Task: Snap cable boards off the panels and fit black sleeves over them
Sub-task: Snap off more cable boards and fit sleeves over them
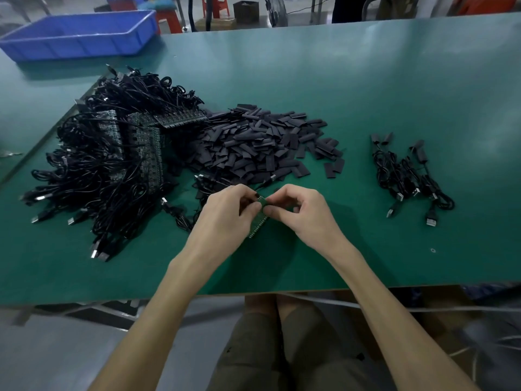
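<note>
Green panel strip (260, 218) sits just above the counter (366, 94), front-centre, btwn both hands. Left hand (225, 213) curls round its left edge; right hand (301, 213) pinches the top end w/ thumb & forefinger. Black sleeves (262, 145) piled just behind. Heap of cabled panels (112, 156) at left, sleeved cables (408, 176) well apart at right.

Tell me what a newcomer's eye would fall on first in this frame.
The big black tangle of cabled panels fills the left of the green table, with the heap of black sleeves just right of it. In front of them, the left hand and right hand pinch a green panel strip between them. A bunch of sleeved cables lies apart on the right.
</note>
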### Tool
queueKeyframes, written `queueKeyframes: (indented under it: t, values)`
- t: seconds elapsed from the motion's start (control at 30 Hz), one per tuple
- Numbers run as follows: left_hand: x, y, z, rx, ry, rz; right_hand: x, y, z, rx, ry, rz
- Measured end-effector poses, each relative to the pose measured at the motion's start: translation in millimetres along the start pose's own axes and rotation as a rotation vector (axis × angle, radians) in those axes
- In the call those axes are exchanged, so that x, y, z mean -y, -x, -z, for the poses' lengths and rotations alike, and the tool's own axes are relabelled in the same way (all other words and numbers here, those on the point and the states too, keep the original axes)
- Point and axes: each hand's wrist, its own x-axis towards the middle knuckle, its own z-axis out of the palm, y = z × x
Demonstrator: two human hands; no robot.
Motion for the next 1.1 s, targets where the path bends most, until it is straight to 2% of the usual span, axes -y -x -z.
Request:
queueKeyframes:
  t: [0.3, 0.53, 0.67, 0.77, 0.9, 1.1]
  values:
    - [-2.8, -1.2, -4.4, -0.015, -0.024, 0.052, -4.5, 0.3, -0.2, 0.004, -0.027, -0.036]
    - [-7.4, 0.6, -0.6, -0.015, -0.021, 0.084, 3.1, 3.2, -1.5, -0.017, 0.021, -0.022]
    - [-13.0, 3.6, 0.3, -0.043, -0.061, 0.102, 6.5, 6.4, -5.5, -0.068, 0.091, 0.047]
    - [-15.9, 6.2, 3.8, -0.024, -0.089, 0.108, 8.2, 5.6, -4.1, -0.047, 0.045, 0.013]
    - [-10.6, 8.4, 22.0, 0.022, -0.261, 0.087, 8.4, 3.1, 1.3, -0.128, -0.115, -0.060]
    - [7.2, 5.7, 57.0, 0.172, -0.760, 0.191, 3.9, 2.9, 4.9, -0.328, -0.302, -0.137]
